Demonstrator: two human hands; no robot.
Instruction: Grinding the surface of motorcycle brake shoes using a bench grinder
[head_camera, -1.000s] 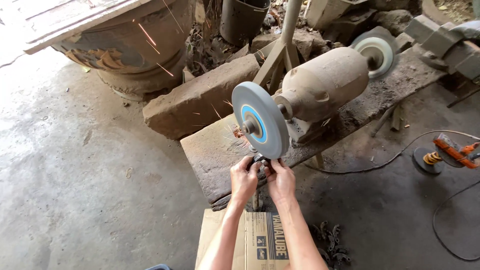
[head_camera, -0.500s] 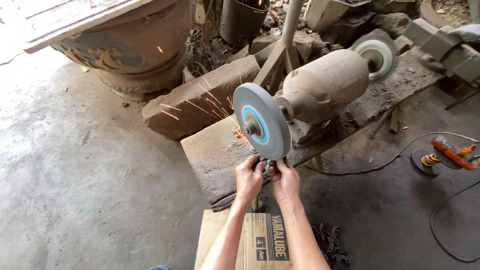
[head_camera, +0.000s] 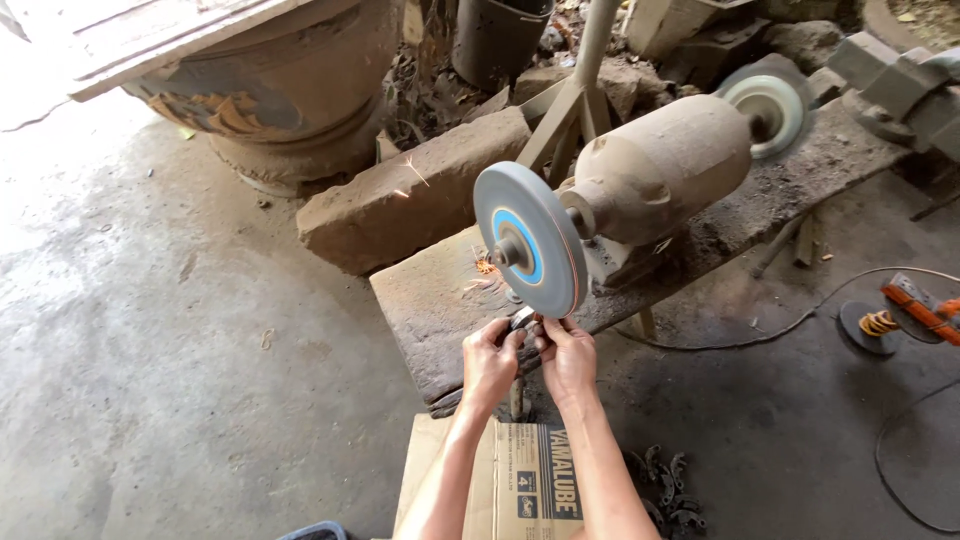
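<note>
Pinching a small metal piece (head_camera: 524, 320) between both hands, we hold it under the grey grinding wheel (head_camera: 530, 240), at its 6 o'clock edge. Our left hand (head_camera: 490, 362) and right hand (head_camera: 567, 355) grip it equally close, with fingers pressed together around it; the wheel lies at 12 o'clock from them, and the dusty motor (head_camera: 660, 165) at 2 o'clock.

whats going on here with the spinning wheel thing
A person is holding a small metal piece with both hands, left hand and right hand, up against the lower edge of the grey grinding wheel of a dusty bench grinder. A few sparks fly off to the left over the wooden bench. A cardboard box sits on the floor under the arms.
</note>
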